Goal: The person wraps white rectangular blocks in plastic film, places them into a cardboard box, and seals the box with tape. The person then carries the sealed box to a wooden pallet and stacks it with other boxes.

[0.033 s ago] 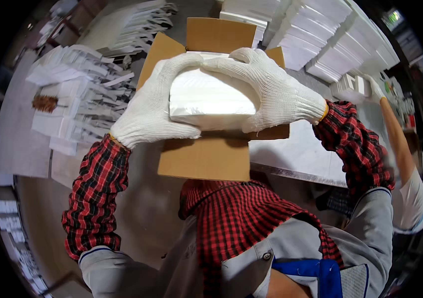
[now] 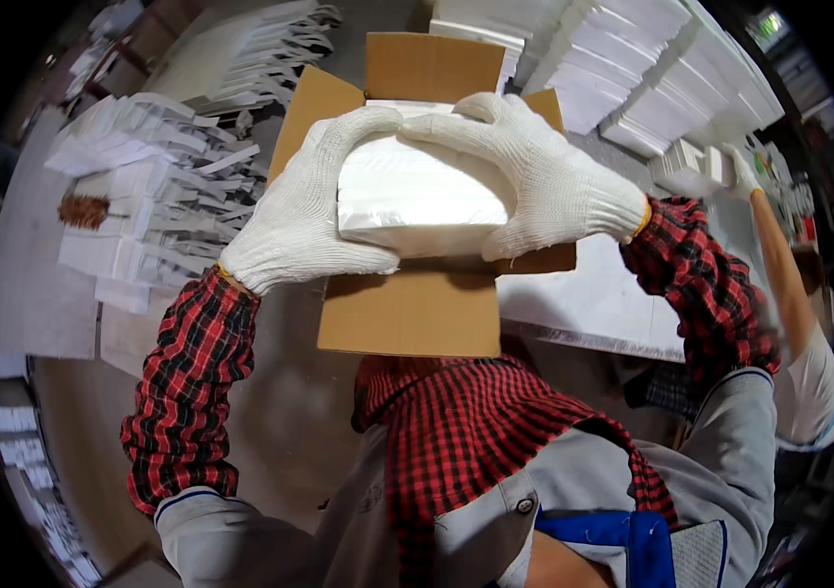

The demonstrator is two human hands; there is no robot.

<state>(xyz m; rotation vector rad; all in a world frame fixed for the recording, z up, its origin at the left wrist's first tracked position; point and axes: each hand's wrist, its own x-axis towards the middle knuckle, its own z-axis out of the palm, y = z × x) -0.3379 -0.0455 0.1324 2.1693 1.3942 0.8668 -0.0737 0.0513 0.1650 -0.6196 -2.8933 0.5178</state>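
Note:
A white block-shaped pack in clear wrap (image 2: 427, 186) is held over an open brown cardboard box (image 2: 412, 314), whose flaps stand spread on all sides. My left hand (image 2: 314, 206), in a white knitted glove, grips the pack's left side, thumb along the lower edge and fingers over the top. Around the right side curls my right hand (image 2: 534, 176), gloved alike, its fingertips meeting the left ones at the top. More white material shows behind the pack, inside the box. How deep the pack sits in the box is hidden.
White sheets with loose strips (image 2: 147, 186) lie on the left, with a reddish-brown brush-like thing (image 2: 84, 211) on them. Tall white stacks (image 2: 622, 59) stand at the back right. At the right, a co-worker's gloved hand (image 2: 745, 171) is beside small white blocks (image 2: 681, 167).
The box's near flap and the pack sit very slightly further right and lower in the picture. Both hands keep the same grip.

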